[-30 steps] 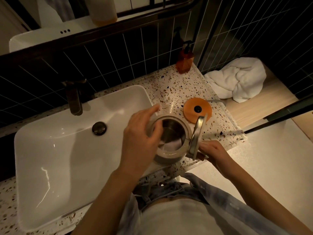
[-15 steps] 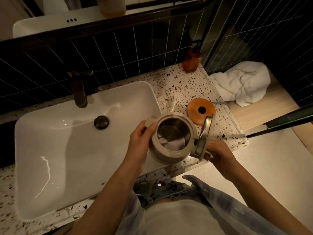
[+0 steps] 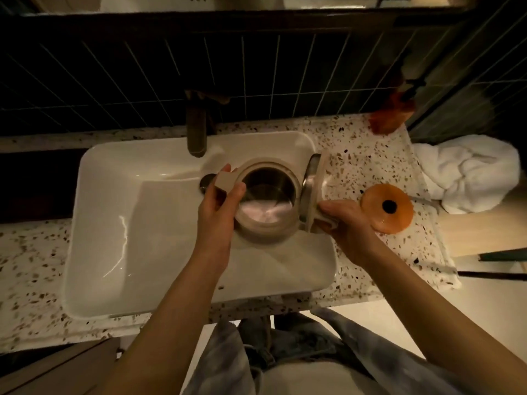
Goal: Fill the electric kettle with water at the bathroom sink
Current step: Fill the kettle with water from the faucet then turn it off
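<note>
A beige electric kettle [image 3: 266,201] with a steel inside hangs over the right half of the white sink basin [image 3: 137,238]. Its hinged lid [image 3: 310,192] stands open on the right. My left hand [image 3: 219,212] grips the kettle by its spout side and rim. My right hand [image 3: 348,226] holds the kettle's handle below the lid. The dark brass faucet [image 3: 196,129] stands at the back of the basin, its outlet a little left of and behind the kettle mouth. No water runs from it. The drain [image 3: 206,182] is partly hidden by my left hand.
An orange round kettle base [image 3: 386,208] lies on the terrazzo counter [image 3: 356,155] right of the sink. An amber soap dispenser [image 3: 392,109] stands at the back right corner. A white towel [image 3: 470,172] is crumpled beyond the counter's right end. Dark tiles cover the wall behind.
Both hands have carried the kettle left, off the counter and over the sink basin, closer to the faucet. The lid stays open.
</note>
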`<state>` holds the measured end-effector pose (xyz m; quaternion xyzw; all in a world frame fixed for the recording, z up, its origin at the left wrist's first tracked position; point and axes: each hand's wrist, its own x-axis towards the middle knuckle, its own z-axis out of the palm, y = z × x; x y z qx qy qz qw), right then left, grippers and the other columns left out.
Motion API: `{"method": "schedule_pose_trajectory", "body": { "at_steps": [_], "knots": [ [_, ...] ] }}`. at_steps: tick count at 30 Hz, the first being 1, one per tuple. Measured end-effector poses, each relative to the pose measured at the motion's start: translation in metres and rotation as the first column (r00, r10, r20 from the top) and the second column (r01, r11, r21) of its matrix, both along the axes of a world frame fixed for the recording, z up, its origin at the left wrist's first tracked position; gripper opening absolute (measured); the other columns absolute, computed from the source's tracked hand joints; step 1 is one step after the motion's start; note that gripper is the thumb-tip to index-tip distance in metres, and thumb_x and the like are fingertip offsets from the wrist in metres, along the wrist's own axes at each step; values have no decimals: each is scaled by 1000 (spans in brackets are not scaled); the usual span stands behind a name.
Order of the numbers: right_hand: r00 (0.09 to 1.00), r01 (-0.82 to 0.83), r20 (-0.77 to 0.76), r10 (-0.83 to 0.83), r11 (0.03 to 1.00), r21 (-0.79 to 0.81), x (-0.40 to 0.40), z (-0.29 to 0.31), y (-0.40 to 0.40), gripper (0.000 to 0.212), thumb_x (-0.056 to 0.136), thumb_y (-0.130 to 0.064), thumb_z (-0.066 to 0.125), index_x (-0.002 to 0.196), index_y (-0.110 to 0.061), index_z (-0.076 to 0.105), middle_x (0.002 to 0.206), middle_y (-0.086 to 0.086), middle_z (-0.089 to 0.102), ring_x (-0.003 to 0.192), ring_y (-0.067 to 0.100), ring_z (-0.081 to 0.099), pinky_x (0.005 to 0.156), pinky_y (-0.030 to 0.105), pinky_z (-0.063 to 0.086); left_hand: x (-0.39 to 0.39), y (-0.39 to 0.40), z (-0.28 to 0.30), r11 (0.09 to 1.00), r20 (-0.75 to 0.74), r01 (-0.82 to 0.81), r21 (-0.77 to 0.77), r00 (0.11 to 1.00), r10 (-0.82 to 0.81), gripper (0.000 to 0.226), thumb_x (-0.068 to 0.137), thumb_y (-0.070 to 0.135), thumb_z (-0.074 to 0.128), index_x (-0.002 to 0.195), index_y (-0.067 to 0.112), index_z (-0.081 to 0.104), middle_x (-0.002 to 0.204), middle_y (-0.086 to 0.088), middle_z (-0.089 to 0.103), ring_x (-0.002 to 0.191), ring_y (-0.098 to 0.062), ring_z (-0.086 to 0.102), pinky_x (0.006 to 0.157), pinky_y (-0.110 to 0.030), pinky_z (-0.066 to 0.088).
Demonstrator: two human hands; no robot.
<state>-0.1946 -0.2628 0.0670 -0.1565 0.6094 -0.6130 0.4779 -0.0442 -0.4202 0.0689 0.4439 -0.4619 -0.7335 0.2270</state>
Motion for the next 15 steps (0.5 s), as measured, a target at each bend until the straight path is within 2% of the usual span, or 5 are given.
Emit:
{"method": "schedule_pose_trajectory", "body": {
  "at_steps": [2, 4, 6, 9, 15],
  "knots": [
    [1000, -3, 26, 2, 1000, 30, 0, -11, -13, 24, 73, -35, 68, 61, -16, 76, 61, -2, 69, 61, 11, 65, 67, 26, 55, 4, -9, -12, 1000, 17, -21, 17, 1000, 21, 49, 92, 25, 61, 140, 28, 51, 128, 9, 65, 121, -9, 59, 104, -31, 45],
    [996, 28, 76, -36, 995, 99, 3, -21, -18, 21, 76, -30, 63, 65, -15, 73, 63, 1, 66, 64, 15, 63, 72, 35, 54, 6, -12, -21, 999, 70, -9, 30, 998, 7, 46, 93, 26, 61, 139, 26, 53, 129, 6, 65, 121, -11, 58, 102, -31, 45],
    [990, -2, 136, -27, 979, 205, 4, -30, -29, 25, 77, -34, 61, 57, -20, 65, 55, 1, 56, 56, 15, 53, 71, 39, 46, 8, -20, -30, 999, 149, -9, 41, 989, 3, 42, 91, 26, 62, 132, 24, 58, 125, 4, 67, 118, -14, 59, 100, -31, 46],
    [971, -46, 239, -34, 946, 322, 4, -42, -57, 37, 85, -33, 56, 50, -20, 54, 46, -1, 45, 47, 13, 41, 60, 31, 35, 6, -44, -44, 995, 301, -9, 98, 953, -21, 43, 84, 29, 67, 125, 18, 60, 119, -2, 68, 113, -20, 60, 97, -35, 47],
    [944, -54, 325, -61, 941, 333, -2, -53, -99, 42, 90, -31, 50, 50, -18, 53, 48, 1, 40, 51, 14, 37, 63, 31, 33, -7, -89, -60, 991, 366, -17, 132, 930, -32, 41, 77, 31, 68, 117, 21, 65, 112, -3, 70, 104, -20, 63, 82, -34, 50]
  ]
}}
